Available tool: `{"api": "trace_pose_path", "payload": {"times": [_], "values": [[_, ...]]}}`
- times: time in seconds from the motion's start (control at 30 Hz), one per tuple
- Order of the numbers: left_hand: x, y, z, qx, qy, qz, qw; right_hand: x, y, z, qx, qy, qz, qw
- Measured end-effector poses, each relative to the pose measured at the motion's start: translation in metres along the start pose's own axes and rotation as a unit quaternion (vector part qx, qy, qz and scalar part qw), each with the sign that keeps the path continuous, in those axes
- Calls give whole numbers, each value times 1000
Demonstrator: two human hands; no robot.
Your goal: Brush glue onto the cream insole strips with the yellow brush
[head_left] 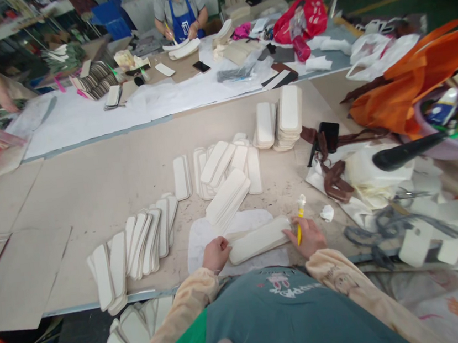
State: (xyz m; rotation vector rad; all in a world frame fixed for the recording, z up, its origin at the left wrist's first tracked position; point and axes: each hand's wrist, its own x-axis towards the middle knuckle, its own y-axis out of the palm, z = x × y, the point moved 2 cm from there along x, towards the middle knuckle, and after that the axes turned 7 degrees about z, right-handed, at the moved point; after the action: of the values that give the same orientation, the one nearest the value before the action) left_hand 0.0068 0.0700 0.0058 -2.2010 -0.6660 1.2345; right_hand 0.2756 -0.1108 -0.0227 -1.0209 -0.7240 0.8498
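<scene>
Your left hand (216, 254) has its thumb and fingers closed on the left end of a few pale strips (258, 242), which overlap at a slight slant near the middle of the table's (88, 183) front edge. Your right hand (307, 238) grips a yellow pen (299, 232) between its fingers, and its thumb touches the strips' right end. Under them lies a white sheet (202, 236). Just beyond it you have a loose pile (227, 194) of similar pieces; a fanned row (148, 242) runs to the left, down to the front edge, and neat stacks (287, 114) stand nearer the back edge. To your right are a crumpled paper (326, 213) and, toward the right edge, a grey cord (380, 231) and an orange bag (410, 85). Across from you, a co-worker (183, 18) handles pale pieces.
</scene>
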Motion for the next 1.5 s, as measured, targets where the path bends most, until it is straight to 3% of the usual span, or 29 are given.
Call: {"api": "trace_pose_path", "payload": {"times": [0.13, 0.33, 0.43, 0.73, 0.9, 1.1, 1.5], "values": [[3, 2, 2, -9, 5, 8, 1000, 3, 4, -3, 82, -10, -2, 997], [4, 3, 4, -9, 16, 7, 1000, 8, 12, -7, 178, 44, 78, 980], [3, 3, 3, -16, 12, 4, 1000, 10, 11, -9, 199, 59, 89, 974], [5, 8, 9, -66, -1, -1, 998, 11, 7, -8, 180, 65, 92, 977], [8, 15, 18, -152, -12, 0, 988, 9, 8, -8, 162, 58, 63, 983], [8, 21, 25, -287, -55, 26, 956, 7, 16, -15, 149, 49, 68, 985], [4, 22, 20, -294, -59, 26, 954, 7, 16, -15, 143, 57, 67, 986]]}}
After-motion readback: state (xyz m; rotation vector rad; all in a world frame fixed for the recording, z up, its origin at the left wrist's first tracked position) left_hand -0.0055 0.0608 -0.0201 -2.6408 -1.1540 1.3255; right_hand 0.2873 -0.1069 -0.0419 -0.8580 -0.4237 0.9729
